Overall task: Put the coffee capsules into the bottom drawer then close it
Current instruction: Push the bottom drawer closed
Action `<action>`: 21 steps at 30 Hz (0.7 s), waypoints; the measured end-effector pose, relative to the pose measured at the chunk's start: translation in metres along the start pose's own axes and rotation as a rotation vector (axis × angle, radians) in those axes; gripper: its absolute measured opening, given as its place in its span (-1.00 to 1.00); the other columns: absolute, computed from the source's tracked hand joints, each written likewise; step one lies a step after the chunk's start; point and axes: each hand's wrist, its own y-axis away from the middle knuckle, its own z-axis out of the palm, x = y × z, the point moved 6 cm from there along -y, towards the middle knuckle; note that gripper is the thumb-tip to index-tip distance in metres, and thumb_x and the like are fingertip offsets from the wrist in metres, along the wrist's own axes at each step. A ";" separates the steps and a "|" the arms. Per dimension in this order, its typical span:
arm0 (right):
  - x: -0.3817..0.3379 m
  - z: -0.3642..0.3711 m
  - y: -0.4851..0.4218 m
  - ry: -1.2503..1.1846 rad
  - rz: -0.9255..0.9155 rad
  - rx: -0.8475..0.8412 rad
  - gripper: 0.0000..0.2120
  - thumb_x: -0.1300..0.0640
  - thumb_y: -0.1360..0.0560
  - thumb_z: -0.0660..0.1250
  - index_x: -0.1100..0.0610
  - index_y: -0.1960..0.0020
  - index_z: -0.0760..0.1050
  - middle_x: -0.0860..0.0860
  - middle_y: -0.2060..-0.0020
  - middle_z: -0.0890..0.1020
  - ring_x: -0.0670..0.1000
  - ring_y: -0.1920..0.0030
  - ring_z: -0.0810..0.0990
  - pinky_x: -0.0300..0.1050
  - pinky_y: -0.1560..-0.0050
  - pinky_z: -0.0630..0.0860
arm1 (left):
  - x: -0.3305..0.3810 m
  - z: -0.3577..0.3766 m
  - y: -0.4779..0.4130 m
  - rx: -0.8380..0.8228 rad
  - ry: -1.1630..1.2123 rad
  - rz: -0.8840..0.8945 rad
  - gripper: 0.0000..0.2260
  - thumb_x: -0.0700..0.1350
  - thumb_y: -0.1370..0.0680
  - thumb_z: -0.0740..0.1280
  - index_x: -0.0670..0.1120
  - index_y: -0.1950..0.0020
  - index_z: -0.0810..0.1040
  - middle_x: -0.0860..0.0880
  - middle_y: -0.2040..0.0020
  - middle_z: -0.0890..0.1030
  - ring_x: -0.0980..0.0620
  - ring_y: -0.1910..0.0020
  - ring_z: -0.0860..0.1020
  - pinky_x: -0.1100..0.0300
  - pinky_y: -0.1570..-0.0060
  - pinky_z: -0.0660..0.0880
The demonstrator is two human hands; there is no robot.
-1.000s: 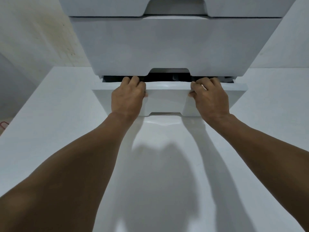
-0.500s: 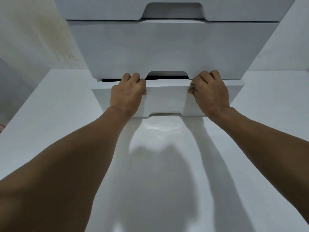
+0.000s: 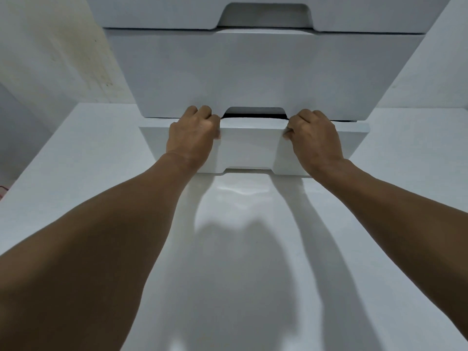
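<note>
Both hands, left [image 3: 192, 138] and right [image 3: 314, 139], grasp the bottom drawer [image 3: 249, 148], whose front runs left-right, facing near, barely ajar.

Bottom drawer [image 3: 250, 150] matt white; table [image 3: 243, 224] glossy

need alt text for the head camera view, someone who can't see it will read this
Two bare hands, left hand and right hand, press on the front of the bottom drawer of a white drawer unit, which shows only a thin dark gap under the middle drawer. The unit stands on a white table; no coffee capsules are visible.
</note>
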 end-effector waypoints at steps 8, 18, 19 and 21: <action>0.003 -0.002 -0.006 0.004 -0.008 0.037 -0.93 0.27 -0.47 0.33 0.25 0.09 0.58 0.16 0.11 0.59 0.21 0.07 0.48 0.07 0.21 0.54 | -0.001 -0.002 -0.005 0.071 -0.004 -0.026 -0.85 -0.20 -0.36 0.48 -0.17 0.15 0.54 -0.13 0.18 0.54 -0.17 0.16 0.49 0.11 0.42 0.35; -0.009 -0.010 -0.001 0.321 -0.105 0.074 0.08 -0.09 -0.27 0.54 0.15 -0.56 -0.03 0.18 -0.54 0.06 0.24 -0.54 0.03 0.28 -0.47 0.03 | 0.006 -0.006 -0.001 0.173 -0.101 0.051 0.08 0.21 -0.26 0.49 -0.22 -0.52 -0.04 -0.26 -0.53 0.06 -0.25 -0.51 0.04 -0.21 -0.45 0.01; -0.008 -0.008 -0.001 0.345 -0.101 0.080 0.08 -0.07 -0.28 0.53 0.15 -0.56 -0.05 0.18 -0.55 0.05 0.24 -0.54 0.02 0.29 -0.47 0.03 | 0.005 -0.005 -0.003 0.176 -0.113 0.042 0.09 0.21 -0.26 0.50 -0.23 -0.52 -0.05 -0.25 -0.54 0.05 -0.24 -0.52 0.04 -0.19 -0.45 0.00; -0.006 -0.002 -0.002 0.385 -0.095 0.103 0.06 -0.05 -0.31 0.51 0.15 -0.56 -0.07 0.17 -0.55 0.05 0.24 -0.54 0.02 0.31 -0.47 0.05 | 0.003 -0.001 -0.004 0.187 -0.130 0.038 0.09 0.21 -0.27 0.50 -0.22 -0.52 -0.06 -0.23 -0.54 0.05 -0.23 -0.52 0.04 -0.17 -0.45 0.01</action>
